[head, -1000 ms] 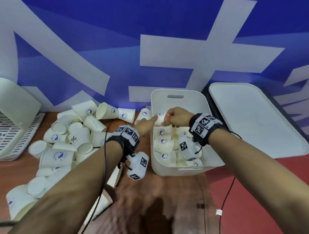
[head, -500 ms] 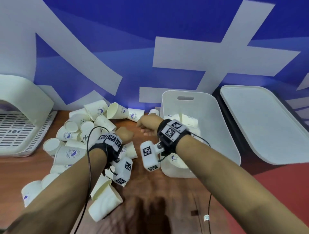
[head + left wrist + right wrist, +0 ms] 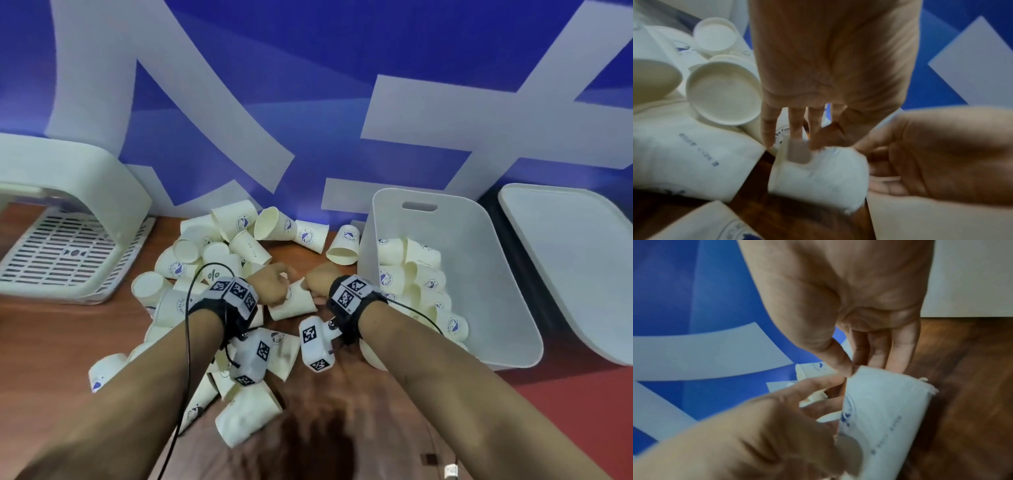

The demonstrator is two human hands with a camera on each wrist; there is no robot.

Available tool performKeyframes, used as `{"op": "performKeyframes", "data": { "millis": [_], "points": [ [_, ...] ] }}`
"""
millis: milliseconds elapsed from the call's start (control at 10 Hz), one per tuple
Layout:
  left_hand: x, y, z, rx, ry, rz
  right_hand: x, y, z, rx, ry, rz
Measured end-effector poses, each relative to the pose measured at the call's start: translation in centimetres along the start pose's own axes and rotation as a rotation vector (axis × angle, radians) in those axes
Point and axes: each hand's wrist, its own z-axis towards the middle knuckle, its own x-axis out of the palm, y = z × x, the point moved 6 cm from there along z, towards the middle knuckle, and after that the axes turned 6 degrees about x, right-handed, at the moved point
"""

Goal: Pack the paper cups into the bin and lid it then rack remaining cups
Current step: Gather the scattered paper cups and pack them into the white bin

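Observation:
A paper cup (image 3: 294,305) lies on its side on the wooden table between my two hands, just left of the white bin (image 3: 479,257). My left hand (image 3: 274,286) grips it from the left, a finger over its rim (image 3: 797,152). My right hand (image 3: 317,279) pinches its other end between thumb and fingers (image 3: 840,365). The wrist views are blurred; the cup (image 3: 879,418) fills the space between both palms. Several cups (image 3: 411,274) lie in the bin. A loose pile of cups (image 3: 212,253) spreads left of my hands.
The flat white lid (image 3: 565,257) leans beside the bin on the right. A white slatted rack (image 3: 68,257) stands at far left. More cups (image 3: 246,414) lie under my left forearm. A blue and white wall closes the back.
Both hands left the bin and moved left to the pile. They now meet on one cup on the table. My view has turned left.

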Motion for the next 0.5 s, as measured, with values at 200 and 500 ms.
{"op": "performKeyframes", "data": {
  "millis": [200, 500],
  "points": [
    [0.2, -3.9, -0.2, 0.176, -0.015, 0.145, -4.3, 4.5, -4.8, -0.164, -0.15, -0.175],
    [-1.4, -13.2, -3.3, 0.489, -0.181, 0.057, -12.5, 6.5, -12.8, -0.421, -0.341, -0.653]
  ]
}}
